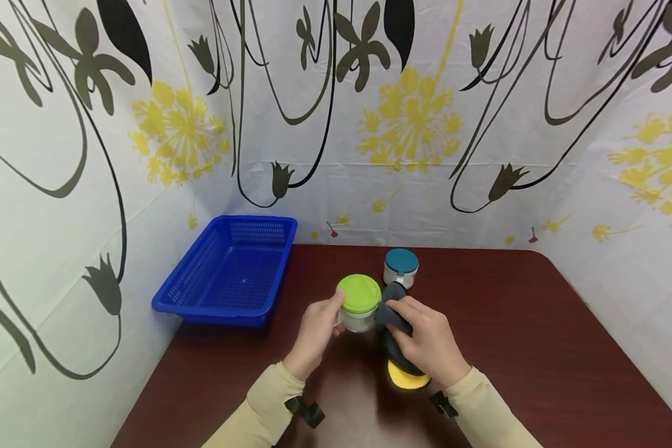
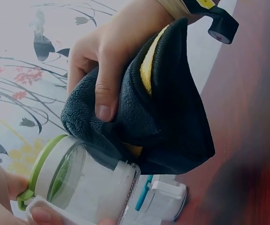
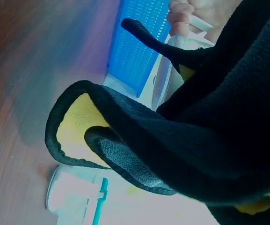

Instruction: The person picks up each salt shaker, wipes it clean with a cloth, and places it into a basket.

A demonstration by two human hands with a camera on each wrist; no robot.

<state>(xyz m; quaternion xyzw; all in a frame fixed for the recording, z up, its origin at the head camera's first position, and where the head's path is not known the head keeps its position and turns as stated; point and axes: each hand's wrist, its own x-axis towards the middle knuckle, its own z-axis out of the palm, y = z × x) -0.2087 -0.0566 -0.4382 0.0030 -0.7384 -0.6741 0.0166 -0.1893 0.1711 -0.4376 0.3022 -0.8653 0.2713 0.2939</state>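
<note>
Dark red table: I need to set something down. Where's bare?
Bare between right hand and table's right edge, and between blue plastic basket and cream left sleeve. Crowded centrally: green-lidded clear jar, teal-lidded clear jar, yellow-lined grey cloth.

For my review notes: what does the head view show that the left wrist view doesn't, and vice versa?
Only the head view shows the blue basket. Only the left wrist view shows the green tab. Both show the left hand holding the green-lidded jar, the right hand gripping the dark cloth, and the blue-lidded jar.
</note>
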